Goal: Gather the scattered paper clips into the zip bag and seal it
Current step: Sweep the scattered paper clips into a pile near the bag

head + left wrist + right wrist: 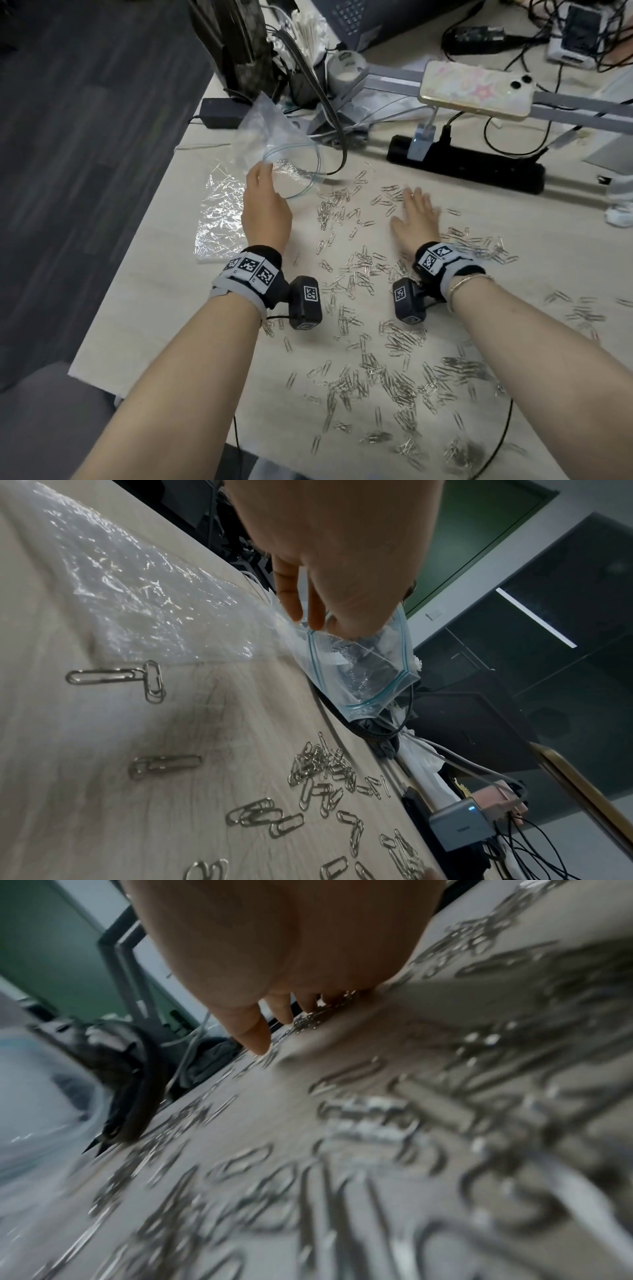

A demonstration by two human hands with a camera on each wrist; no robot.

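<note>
Silver paper clips (363,274) lie scattered in heaps across the pale wooden table (171,308), also seen close up (318,767) and blurred (369,1118). A clear zip bag (284,150) with a blue zip strip is lifted off the table at the back left, its mouth gaping open. My left hand (263,202) pinches its rim (359,653) between fingers and thumb. My right hand (414,219) lies flat on the table with straight spread fingers, its fingertips (260,1042) on a patch of clips.
A crinkled clear plastic sheet (219,219) lies at the table's left edge. Behind the clips are a black power strip (469,164), cables, a phone (476,89) on a grey bar, a dark strap (329,113) and desk clutter.
</note>
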